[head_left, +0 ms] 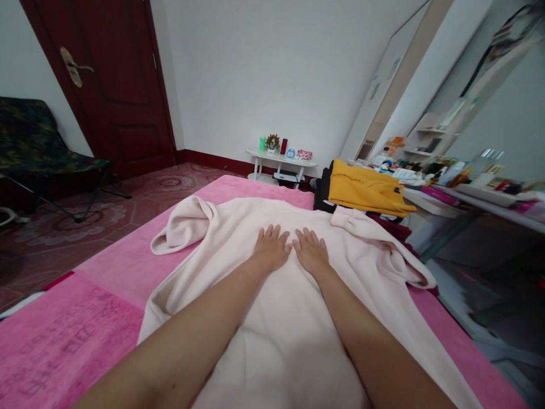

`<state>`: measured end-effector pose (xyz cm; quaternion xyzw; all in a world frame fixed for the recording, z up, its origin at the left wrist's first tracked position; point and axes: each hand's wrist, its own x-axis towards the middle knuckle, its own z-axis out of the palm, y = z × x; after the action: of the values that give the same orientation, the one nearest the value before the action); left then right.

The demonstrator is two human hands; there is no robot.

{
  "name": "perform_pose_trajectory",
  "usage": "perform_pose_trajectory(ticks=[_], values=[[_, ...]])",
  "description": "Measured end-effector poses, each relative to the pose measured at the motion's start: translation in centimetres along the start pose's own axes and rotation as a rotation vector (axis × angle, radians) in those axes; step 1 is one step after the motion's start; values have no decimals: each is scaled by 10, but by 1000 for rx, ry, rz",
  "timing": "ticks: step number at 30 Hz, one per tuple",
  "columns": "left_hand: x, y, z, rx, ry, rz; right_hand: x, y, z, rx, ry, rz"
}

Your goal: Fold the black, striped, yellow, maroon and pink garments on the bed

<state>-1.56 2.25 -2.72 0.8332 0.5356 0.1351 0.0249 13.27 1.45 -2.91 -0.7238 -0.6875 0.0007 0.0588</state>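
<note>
A pale pink long garment (pixel 272 307) lies spread over the bed, one sleeve (pixel 187 224) bent out at the left and the other (pixel 383 244) folded toward the right edge. My left hand (pixel 272 248) rests flat on its upper middle, fingers spread. Close beside it, my right hand (pixel 310 250) also lies flat on the cloth, fingers apart. The thumbs nearly meet. Neither hand grips the fabric. The garment's near end runs out of view below my forearms.
Under the garment is a bright pink bed cover (pixel 106 312). Folded clothes, a yellow one (pixel 366 187) on top, are stacked at the far right corner. A cluttered dressing table (pixel 502 204) stands right, a small white table (pixel 276 156) beyond, a camouflage chair (pixel 42 142) left.
</note>
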Motion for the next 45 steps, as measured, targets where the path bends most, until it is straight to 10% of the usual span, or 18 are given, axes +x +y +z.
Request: perform_pose_trajectory(ticks=[21, 30, 39, 45], values=[[-4, 1, 0, 27, 9, 17, -8, 19, -4, 237, 138, -77], [-12, 8, -8, 29, -119, 88, -8, 12, -3, 71, 6, -81], [-99, -18, -60, -75, -372, 371, -26, 8, -17, 6, -139, -104], [-169, -50, -114, -116, -430, 493, -115, 13, -52, 109, -336, -324]])
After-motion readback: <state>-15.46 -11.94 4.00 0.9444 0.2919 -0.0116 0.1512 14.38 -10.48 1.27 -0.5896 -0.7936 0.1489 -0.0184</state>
